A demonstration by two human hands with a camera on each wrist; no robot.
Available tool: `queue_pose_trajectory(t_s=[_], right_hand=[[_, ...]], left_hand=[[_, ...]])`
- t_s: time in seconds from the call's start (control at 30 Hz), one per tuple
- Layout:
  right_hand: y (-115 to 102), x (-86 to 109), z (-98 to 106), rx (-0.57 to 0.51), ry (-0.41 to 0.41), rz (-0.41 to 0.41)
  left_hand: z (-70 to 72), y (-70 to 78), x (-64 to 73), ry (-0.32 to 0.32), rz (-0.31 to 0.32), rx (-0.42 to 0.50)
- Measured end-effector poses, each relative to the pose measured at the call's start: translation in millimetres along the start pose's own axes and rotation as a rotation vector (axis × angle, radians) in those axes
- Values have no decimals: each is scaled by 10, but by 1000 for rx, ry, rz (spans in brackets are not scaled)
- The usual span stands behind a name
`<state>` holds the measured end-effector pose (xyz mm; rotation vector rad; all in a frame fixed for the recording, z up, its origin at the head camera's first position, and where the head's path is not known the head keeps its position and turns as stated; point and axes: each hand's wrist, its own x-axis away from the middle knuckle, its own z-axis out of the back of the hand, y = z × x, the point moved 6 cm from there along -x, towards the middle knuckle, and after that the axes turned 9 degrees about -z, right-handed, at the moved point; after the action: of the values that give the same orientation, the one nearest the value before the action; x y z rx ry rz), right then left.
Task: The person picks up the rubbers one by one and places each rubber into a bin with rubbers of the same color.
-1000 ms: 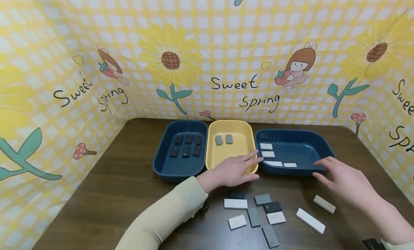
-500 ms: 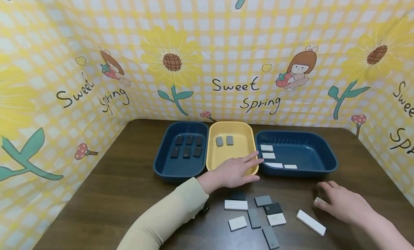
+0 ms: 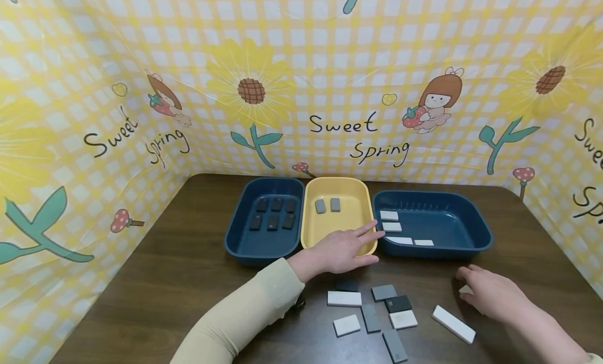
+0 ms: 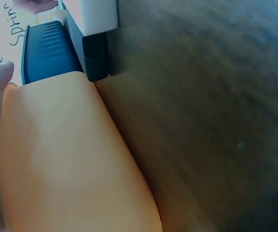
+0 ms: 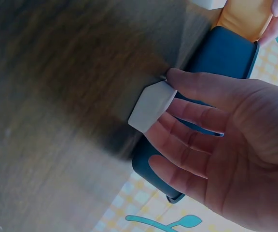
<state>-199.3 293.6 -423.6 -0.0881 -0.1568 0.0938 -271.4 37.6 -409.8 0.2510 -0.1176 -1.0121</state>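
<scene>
The loose blocks (image 3: 394, 345) lie on the table (image 3: 141, 301), nearer to the person than the yellow tray (image 3: 315, 228). I count nine there: four white, three grey and two dark; the long white block (image 3: 453, 324) is apart from the others, farther to the right of the yellow tray.

Near this one, also right of the yellow tray, the right hand (image 3: 494, 293) pinches a white block (image 5: 151, 106) with thumb and fingers together on it. Whether this block is raised from the table, I cannot tell.

The left hand (image 3: 344, 250) lies across the near part of the yellow tray, its fingers extended and apart, holding nothing. It hides part of the inside and would be in the way there.

Six dark blocks (image 3: 272, 222) are already in the blue tray (image 3: 264, 243) to the left of the yellow tray, two grey blocks (image 3: 335, 205) in the yellow tray itself, and four white pieces (image 3: 391, 227) show in the wider blue tray (image 3: 438, 222) to its right. So, in my judgement, roughly half is done.

Behind the yellow tray hangs a checked cloth (image 3: 292, 91).
</scene>
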Motion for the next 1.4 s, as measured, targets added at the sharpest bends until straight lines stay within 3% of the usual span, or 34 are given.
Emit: queue_pose_trajectory(t_s=[0.9,1.4], right_hand=[[7,42,10,-7,-50,-6],[-39,72,331,-74,63,28]], left_hand=[[21,9,6,-10,-3,-5],[3,-8,3,-4,-2,-2]])
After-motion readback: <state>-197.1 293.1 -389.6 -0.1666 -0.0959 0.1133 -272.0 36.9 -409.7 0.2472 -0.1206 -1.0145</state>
